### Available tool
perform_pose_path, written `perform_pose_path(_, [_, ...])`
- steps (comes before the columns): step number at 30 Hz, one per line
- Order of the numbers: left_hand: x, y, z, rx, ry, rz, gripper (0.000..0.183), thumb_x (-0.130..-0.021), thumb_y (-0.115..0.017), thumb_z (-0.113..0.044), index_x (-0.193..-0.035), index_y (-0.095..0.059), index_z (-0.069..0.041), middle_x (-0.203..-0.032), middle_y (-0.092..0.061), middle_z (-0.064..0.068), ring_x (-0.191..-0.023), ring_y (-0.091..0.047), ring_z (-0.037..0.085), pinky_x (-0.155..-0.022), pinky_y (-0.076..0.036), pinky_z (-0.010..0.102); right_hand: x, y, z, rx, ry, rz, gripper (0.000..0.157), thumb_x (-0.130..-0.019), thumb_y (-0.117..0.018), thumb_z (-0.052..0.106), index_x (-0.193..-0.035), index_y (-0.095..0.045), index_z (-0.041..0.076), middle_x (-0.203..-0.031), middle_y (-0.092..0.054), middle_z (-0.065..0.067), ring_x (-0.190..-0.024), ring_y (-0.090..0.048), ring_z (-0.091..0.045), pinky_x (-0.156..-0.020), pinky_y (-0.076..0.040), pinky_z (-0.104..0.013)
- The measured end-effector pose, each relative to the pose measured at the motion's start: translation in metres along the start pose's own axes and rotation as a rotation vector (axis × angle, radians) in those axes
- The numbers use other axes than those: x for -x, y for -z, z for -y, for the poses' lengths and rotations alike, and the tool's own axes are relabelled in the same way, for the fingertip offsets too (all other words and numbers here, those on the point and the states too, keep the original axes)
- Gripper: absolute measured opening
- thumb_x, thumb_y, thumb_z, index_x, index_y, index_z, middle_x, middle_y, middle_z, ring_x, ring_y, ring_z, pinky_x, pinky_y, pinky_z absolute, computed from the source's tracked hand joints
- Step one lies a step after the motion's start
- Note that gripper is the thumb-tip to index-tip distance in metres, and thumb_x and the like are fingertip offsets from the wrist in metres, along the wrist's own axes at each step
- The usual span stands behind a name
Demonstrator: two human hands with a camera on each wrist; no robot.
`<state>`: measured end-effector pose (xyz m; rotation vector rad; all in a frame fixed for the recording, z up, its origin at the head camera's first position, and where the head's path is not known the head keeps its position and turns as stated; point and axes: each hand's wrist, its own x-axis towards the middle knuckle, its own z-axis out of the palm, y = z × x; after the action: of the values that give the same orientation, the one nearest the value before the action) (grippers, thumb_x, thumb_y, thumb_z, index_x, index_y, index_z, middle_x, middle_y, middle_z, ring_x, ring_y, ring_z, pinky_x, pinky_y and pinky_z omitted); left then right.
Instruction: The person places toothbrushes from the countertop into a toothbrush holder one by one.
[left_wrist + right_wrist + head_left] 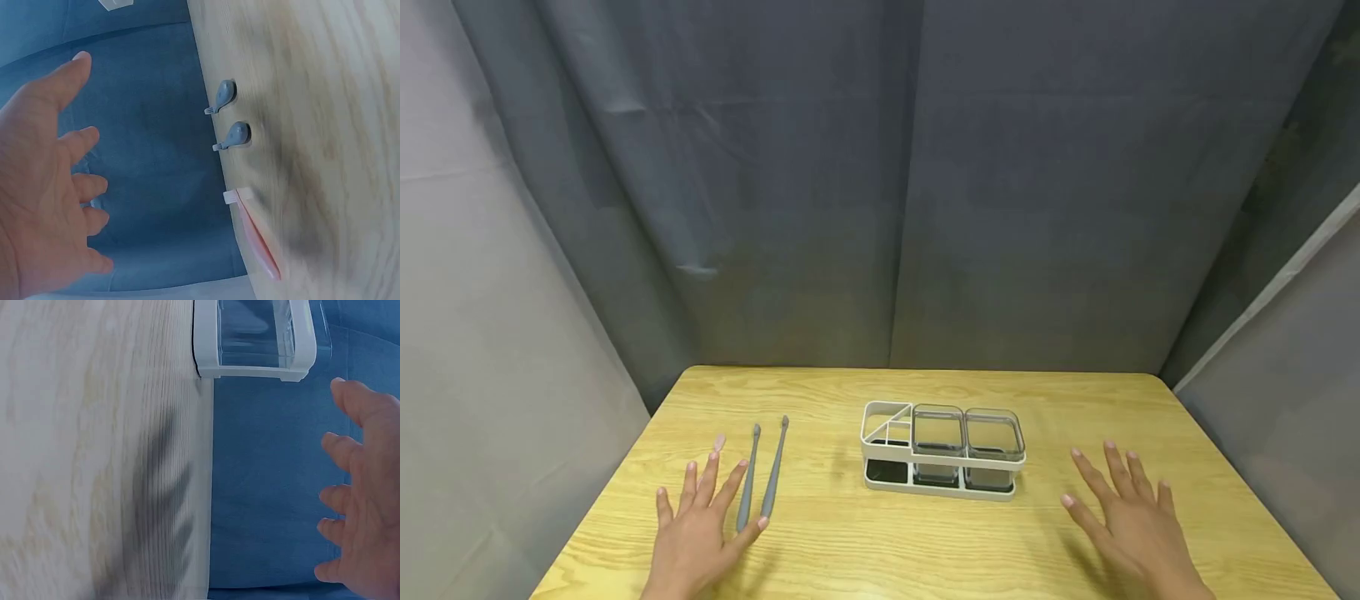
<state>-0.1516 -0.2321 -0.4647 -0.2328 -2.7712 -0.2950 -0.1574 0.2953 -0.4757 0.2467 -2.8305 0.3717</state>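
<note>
My left hand (694, 537) hovers over the left part of the table with spread fingers and holds nothing. Near its thumb lie two grey toothbrushes (748, 483) (774, 475), side by side, heads away from me. A slim pink tube-like thing with a white end (256, 237) lies left of them; in the head view the fingers mostly cover it. Mid-table stands a white toothbrush holder (887, 450) with two clear cups (937, 429) (992, 433) in it. To its right, my right hand (1138, 533) is held above the table, fingers spread, holding nothing.
The wooden table (820, 567) has rounded far corners. Behind it hangs a dark grey curtain (805, 208), with pale cloth (497, 333) at the left side and more at the right. Small compartments divide the holder's left end.
</note>
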Motion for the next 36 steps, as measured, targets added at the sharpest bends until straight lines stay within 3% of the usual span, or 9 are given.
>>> perform_pose_path(4, [0.002,-0.002,-0.002,0.016,-0.020,-0.021,0.075,-0.080,-0.059,-0.061,-0.138,-0.046,-0.016,-0.145,-0.027,0.024,-0.130,-0.021,0.048,-0.093,-0.012,0.074,-0.002,-0.002,0.001,-0.021,0.024,-0.022,0.066,-0.093,-0.050,0.046,-0.147,-0.028,0.014,-0.145,-0.017,-0.032,-0.131,-0.007,-0.053,-0.091,-0.002,-0.076])
perform_pose_path(11, [-0.003,-0.014,-0.001,0.057,-0.134,-0.163,0.069,-0.073,-0.076,-0.044,-0.128,-0.056,-0.008,-0.128,-0.048,0.027,-0.108,-0.052,0.045,-0.080,-0.042,0.064,-0.009,-0.011,0.008,-0.112,0.084,-0.149,0.073,-0.084,-0.067,0.040,-0.143,-0.036,0.010,-0.137,-0.034,-0.032,-0.117,-0.037,-0.054,-0.082,-0.031,-0.072])
perform_pose_path(17, [-0.014,-0.023,0.001,0.147,-0.152,-0.210,0.065,-0.069,-0.082,-0.035,-0.122,-0.059,-0.004,-0.114,-0.058,0.026,-0.080,-0.064,0.036,-0.068,-0.050,0.057,-0.022,-0.013,0.015,-0.333,0.081,-0.160,0.071,-0.084,-0.070,0.031,-0.143,-0.035,0.009,-0.141,-0.033,-0.025,-0.120,-0.034,-0.051,-0.082,-0.033,-0.070])
perform_pose_path(20, [-0.016,-0.024,0.001,0.186,-0.097,-0.181,0.065,-0.069,-0.082,-0.032,-0.123,-0.058,-0.004,-0.113,-0.060,0.022,-0.059,-0.061,0.021,-0.064,-0.051,0.051,-0.028,-0.017,0.018,-0.396,0.104,-0.193,0.070,-0.082,-0.072,0.025,-0.140,-0.038,0.005,-0.138,-0.038,-0.024,-0.120,-0.036,-0.050,-0.084,-0.033,-0.068])
perform_pose_path(22, [-0.017,-0.024,-0.001,0.222,-0.049,-0.147,0.064,-0.071,-0.082,-0.030,-0.124,-0.057,-0.006,-0.114,-0.060,0.020,-0.058,-0.059,0.019,-0.063,-0.052,0.050,-0.032,-0.020,0.021,-0.417,0.116,-0.228,0.069,-0.081,-0.074,0.021,-0.138,-0.041,0.004,-0.135,-0.042,-0.023,-0.116,-0.040,-0.047,-0.083,-0.037,-0.064])
perform_pose_path(25, [-0.020,-0.023,-0.002,0.294,0.016,-0.089,0.062,-0.074,-0.080,-0.027,-0.128,-0.055,-0.008,-0.117,-0.059,0.018,-0.079,-0.064,0.030,-0.070,-0.051,0.050,-0.038,-0.024,0.025,-0.444,0.123,-0.274,0.067,-0.078,-0.076,0.016,-0.135,-0.044,0.001,-0.130,-0.047,-0.021,-0.111,-0.047,-0.040,-0.080,-0.043,-0.056])
perform_pose_path(28, [-0.026,-0.025,-0.001,0.353,0.049,-0.046,0.061,-0.075,-0.079,-0.025,-0.129,-0.055,-0.010,-0.120,-0.057,0.018,-0.103,-0.056,0.039,-0.079,-0.048,0.054,-0.045,-0.028,0.028,-0.495,0.111,-0.277,0.067,-0.078,-0.076,0.014,-0.135,-0.043,0.001,-0.130,-0.048,-0.019,-0.110,-0.048,-0.033,-0.079,-0.045,-0.049])
perform_pose_path(34, [-0.032,-0.032,0.004,0.505,0.102,0.075,0.062,-0.075,-0.079,-0.021,-0.131,-0.053,-0.013,-0.125,-0.054,0.014,-0.112,-0.051,0.038,-0.088,-0.043,0.054,-0.055,-0.036,0.033,-0.608,0.107,-0.236,0.071,-0.079,-0.076,0.013,-0.138,-0.038,0.001,-0.130,-0.047,-0.020,-0.112,-0.045,-0.034,-0.084,-0.040,-0.020])
perform_pose_path(36, [-0.034,-0.033,0.007,0.551,0.107,0.100,0.063,-0.075,-0.079,-0.021,-0.131,-0.053,-0.013,-0.124,-0.054,0.014,-0.110,-0.051,0.039,-0.086,-0.044,0.054,-0.059,-0.038,0.035,-0.621,0.108,-0.233,0.074,-0.077,-0.077,0.013,-0.138,-0.037,0.000,-0.131,-0.046,-0.021,-0.113,-0.044,-0.036,-0.085,-0.039,-0.020])
